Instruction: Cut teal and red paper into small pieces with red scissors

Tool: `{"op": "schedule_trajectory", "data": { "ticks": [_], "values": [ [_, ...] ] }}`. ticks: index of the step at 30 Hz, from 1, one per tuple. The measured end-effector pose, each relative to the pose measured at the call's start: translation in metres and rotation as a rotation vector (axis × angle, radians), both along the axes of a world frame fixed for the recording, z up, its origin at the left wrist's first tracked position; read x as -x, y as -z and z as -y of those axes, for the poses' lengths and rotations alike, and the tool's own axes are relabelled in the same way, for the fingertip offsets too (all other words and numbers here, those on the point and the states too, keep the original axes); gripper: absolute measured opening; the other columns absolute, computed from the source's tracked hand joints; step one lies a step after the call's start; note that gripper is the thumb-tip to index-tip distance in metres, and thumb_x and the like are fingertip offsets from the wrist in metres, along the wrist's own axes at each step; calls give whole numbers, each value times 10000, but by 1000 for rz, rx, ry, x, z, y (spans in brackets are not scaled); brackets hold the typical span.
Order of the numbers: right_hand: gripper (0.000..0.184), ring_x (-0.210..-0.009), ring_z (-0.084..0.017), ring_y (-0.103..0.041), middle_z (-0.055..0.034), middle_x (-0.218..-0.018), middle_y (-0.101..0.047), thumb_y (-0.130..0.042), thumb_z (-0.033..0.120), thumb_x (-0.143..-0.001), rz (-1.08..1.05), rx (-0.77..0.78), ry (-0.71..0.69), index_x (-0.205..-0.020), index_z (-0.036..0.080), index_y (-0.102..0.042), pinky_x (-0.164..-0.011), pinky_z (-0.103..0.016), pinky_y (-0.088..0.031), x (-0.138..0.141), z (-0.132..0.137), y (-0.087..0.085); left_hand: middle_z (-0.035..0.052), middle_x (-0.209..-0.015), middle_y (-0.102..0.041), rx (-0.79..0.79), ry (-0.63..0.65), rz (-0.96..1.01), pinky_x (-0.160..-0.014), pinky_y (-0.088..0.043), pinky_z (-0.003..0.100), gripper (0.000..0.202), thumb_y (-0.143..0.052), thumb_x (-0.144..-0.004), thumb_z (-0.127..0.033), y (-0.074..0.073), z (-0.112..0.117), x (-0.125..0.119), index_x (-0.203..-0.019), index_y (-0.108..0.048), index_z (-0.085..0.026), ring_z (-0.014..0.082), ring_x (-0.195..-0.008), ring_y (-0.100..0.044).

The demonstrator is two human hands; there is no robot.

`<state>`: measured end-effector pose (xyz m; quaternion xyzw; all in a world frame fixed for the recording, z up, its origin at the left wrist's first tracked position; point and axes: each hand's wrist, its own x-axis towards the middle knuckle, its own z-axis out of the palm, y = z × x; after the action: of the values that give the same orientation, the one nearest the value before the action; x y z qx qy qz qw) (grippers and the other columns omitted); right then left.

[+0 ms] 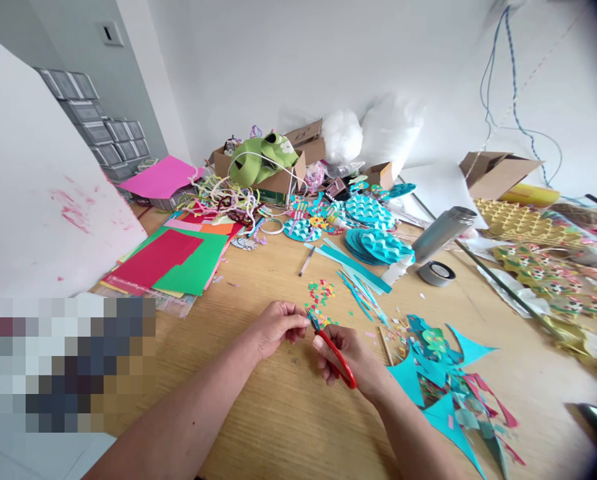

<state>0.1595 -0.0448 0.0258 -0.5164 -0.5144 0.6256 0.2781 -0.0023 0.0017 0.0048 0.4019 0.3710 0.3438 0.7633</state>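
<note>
- Right grip (pixel 351 348) clamped on red-handled scissors (pixel 337 356); left grip (pixel 281 325) beside them, can't tell whether closed.
- Wooden counter (pixel 273 427) beneath scissors.
- Turquoise scraps (pixel 451 423) right of scissors.
- White wall (pixel 303 60) beyond scissors.

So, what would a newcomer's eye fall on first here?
Probably the red-handled scissors in the right hand, front and centre over the wooden table, with the left hand close by. Then the vivid red sheet lying over a green one at left, and the stack of blue wavy discs beyond the hands, right of centre.
</note>
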Motion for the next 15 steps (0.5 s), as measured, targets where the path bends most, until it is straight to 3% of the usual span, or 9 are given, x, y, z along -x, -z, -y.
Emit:
{"op": "schedule_trajectory", "data": {
  "ticks": [15],
  "values": [
    [438,-352,-98,-523,62,-447,-537,-653,568,-627,63,48,8,-639,187,-437,-336,-196,-413,0,0,-6,-32,-479,-539,9,-21,1,-398,-282,189,164,-687,-598,-246,1,-2,0,-656,-583,-133,57,-403,-431]
  ]
}}
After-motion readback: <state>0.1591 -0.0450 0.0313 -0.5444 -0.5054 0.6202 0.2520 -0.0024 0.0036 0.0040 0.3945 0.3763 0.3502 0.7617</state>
